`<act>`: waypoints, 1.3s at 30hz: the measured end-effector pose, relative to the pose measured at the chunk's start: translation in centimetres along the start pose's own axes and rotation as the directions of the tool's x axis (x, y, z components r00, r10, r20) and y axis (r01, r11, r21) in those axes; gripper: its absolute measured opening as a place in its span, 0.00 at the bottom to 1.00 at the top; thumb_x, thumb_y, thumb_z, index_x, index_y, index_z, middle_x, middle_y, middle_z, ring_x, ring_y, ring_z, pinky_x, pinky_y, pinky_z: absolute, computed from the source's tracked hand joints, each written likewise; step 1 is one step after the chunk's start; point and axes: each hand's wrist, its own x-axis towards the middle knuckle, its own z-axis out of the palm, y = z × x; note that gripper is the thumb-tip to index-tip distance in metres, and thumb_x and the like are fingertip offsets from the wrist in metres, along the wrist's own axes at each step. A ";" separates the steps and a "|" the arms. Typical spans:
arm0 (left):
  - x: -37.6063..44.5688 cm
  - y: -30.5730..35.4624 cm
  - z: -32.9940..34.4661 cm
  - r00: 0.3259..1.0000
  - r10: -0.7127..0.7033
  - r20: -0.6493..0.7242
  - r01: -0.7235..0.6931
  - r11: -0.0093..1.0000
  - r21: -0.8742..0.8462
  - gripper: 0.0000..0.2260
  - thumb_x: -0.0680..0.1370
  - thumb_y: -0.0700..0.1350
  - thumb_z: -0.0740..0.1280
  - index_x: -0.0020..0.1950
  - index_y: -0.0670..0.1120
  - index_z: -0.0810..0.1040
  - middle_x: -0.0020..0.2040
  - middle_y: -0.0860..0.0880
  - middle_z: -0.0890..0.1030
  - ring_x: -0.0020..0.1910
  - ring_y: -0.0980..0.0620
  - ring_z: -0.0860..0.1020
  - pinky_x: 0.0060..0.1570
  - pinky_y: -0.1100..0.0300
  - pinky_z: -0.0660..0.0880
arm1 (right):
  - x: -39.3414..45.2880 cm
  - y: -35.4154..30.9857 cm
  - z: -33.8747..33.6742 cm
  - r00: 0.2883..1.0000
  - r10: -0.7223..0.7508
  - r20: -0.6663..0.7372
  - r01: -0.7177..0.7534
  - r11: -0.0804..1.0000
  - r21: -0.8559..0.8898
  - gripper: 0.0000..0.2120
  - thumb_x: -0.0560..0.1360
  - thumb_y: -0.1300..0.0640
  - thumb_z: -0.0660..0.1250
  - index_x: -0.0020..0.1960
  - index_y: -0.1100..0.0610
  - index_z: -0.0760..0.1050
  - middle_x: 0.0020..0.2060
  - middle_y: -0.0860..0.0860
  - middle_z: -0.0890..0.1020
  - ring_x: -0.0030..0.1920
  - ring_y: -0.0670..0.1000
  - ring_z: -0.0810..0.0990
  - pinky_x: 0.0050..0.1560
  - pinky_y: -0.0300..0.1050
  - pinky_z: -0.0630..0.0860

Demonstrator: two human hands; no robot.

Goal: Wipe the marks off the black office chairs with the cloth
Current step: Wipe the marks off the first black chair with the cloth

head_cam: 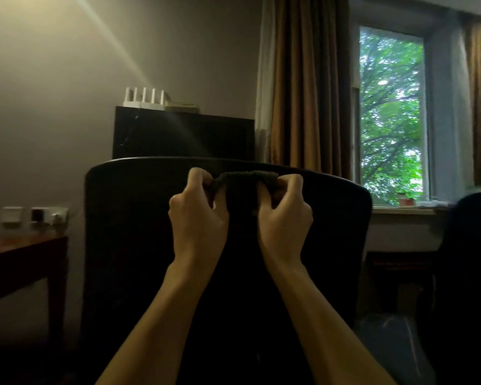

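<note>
A black office chair (128,232) fills the middle of the view, its backrest facing me. A dark cloth (246,180) is stretched just below the backrest's top edge. My left hand (199,209) pinches the cloth's left end with curled fingers. My right hand (282,211) pinches the right end the same way. Both forearms reach up from the bottom of the frame. The room is dim, so no marks on the chair can be made out.
A wooden table (20,251) stands at the left under wall sockets (35,215). A black cabinet (184,132) with a white router sits behind the chair. Curtains (303,84) and a window (390,115) are at the right; a second dark chair (475,245) shows at the right edge.
</note>
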 end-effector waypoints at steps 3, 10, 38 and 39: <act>0.3 -2.7 -3.4 0.998 -0.042 -0.042 0.041 0.999 -0.013 0.08 0.78 0.38 0.69 0.48 0.47 0.72 0.35 0.61 0.74 0.35 0.75 0.76 0.32 0.79 0.70 | -2.1 -2.3 3.0 0.999 -0.012 0.036 0.011 1.000 0.023 0.09 0.76 0.53 0.68 0.52 0.54 0.69 0.39 0.44 0.79 0.39 0.45 0.82 0.40 0.48 0.81; 3.8 -8.3 -10.9 0.994 -0.103 -0.019 0.104 0.995 0.013 0.07 0.77 0.38 0.70 0.53 0.38 0.76 0.41 0.49 0.79 0.30 0.68 0.77 0.27 0.77 0.70 | -5.0 -7.8 9.7 0.989 0.000 0.148 -0.016 0.994 0.107 0.11 0.75 0.58 0.69 0.53 0.53 0.69 0.43 0.47 0.81 0.43 0.46 0.83 0.40 0.44 0.83; -18.7 -23.1 -17.5 0.783 -0.612 0.114 0.607 0.791 0.074 0.13 0.71 0.43 0.77 0.40 0.49 0.72 0.33 0.54 0.77 0.34 0.65 0.77 0.30 0.72 0.69 | -30.3 -5.0 12.4 0.744 0.574 0.342 -0.371 0.781 -0.503 0.09 0.77 0.48 0.67 0.54 0.50 0.73 0.46 0.49 0.83 0.48 0.51 0.83 0.47 0.48 0.80; -19.9 -23.4 -17.7 0.758 -0.639 0.130 0.634 0.769 0.081 0.12 0.72 0.41 0.76 0.40 0.49 0.72 0.34 0.53 0.78 0.34 0.65 0.77 0.30 0.72 0.69 | -31.6 -4.7 12.2 0.743 0.573 0.347 -0.375 0.785 -0.494 0.09 0.77 0.48 0.67 0.54 0.50 0.74 0.47 0.49 0.84 0.49 0.52 0.83 0.48 0.48 0.80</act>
